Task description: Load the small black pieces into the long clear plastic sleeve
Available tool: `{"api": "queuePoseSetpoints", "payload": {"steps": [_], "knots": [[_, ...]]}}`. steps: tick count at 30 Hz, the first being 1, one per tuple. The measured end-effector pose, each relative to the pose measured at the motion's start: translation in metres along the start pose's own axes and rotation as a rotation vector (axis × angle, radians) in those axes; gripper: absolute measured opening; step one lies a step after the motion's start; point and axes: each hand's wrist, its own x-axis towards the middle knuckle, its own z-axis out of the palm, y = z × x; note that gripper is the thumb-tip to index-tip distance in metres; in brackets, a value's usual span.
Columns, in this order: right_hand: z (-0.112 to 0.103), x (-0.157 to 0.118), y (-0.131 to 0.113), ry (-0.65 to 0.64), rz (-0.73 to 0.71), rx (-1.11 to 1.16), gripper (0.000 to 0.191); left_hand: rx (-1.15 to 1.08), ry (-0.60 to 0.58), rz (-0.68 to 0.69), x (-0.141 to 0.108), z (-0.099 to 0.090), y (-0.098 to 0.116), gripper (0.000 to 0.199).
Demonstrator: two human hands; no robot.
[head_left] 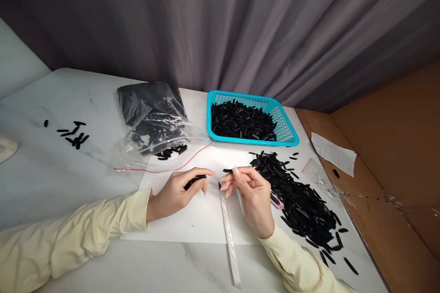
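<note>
My left hand (180, 191) is curled round several small black strips (195, 181), its fingertips pointing right. Between the thumb and fingers of my right hand (253, 192) a single black strip (227, 170) is pinched, its end pointing left. Both hands are over a sheet of white paper (165, 226), a short gap apart. Below the gap lies a slim tool with a white wrapped handle (228, 238) and a dark pointed tip, close to my right fingertips. Beside my right wrist a pink object (277, 201) shows partly under a pile of black strips (302, 206).
Behind the hands stands a blue basket (252, 141) filled with black strips. Left of it lies a clear zip bag (154, 132) with more strips. A few loose strips (77, 141) are at far left. Cardboard (388, 160) with a paper slip (334, 152) borders the right.
</note>
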Motion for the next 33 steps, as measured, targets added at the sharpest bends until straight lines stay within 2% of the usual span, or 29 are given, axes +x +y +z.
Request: {"api": "queuePoseSetpoints", "payload": {"steps": [4,8,11,13,15,17,20,23,26,30,33], "knots": [[0.001,0.004,-0.005,0.020,-0.038,-0.036,0.015,0.016,-0.021,-0.034,0.000,0.000,0.000,0.025],[-0.006,0.040,-0.025,0.082,-0.196,-0.171,0.016,0.010,-0.035,-0.041,0.001,-0.001,0.006,0.028],[-0.013,0.075,-0.043,0.110,-0.293,-0.392,0.018,0.008,-0.050,-0.054,0.002,-0.002,0.009,0.031],[-0.016,0.084,-0.050,0.120,-0.359,-0.640,0.028,0.005,-0.048,-0.047,0.003,-0.003,0.009,0.032],[-0.013,0.075,-0.050,0.075,-0.433,-0.891,0.023,-0.001,-0.049,-0.034,0.003,-0.002,0.008,0.034],[-0.006,0.053,-0.044,-0.069,-0.426,-1.025,0.015,-0.009,-0.056,-0.014,0.002,-0.002,0.006,0.036],[0.006,0.019,-0.030,-0.299,-0.301,-0.990,0.016,-0.002,-0.071,0.008,0.001,-0.001,0.002,0.043],[0.017,0.006,-0.019,-0.411,-0.241,-0.896,0.019,0.040,-0.100,0.004,-0.001,0.000,0.000,0.050],[0.024,0.011,-0.014,-0.458,-0.242,-0.876,0.017,0.032,-0.159,-0.013,-0.001,0.001,0.000,0.058],[0.027,0.021,-0.015,-0.501,-0.278,-0.970,0.025,-0.037,-0.218,-0.125,0.000,0.003,-0.001,0.072],[0.022,0.025,-0.019,-0.388,-0.257,-0.925,0.019,-0.085,-0.196,-0.166,0.003,0.003,-0.001,0.074]]}}
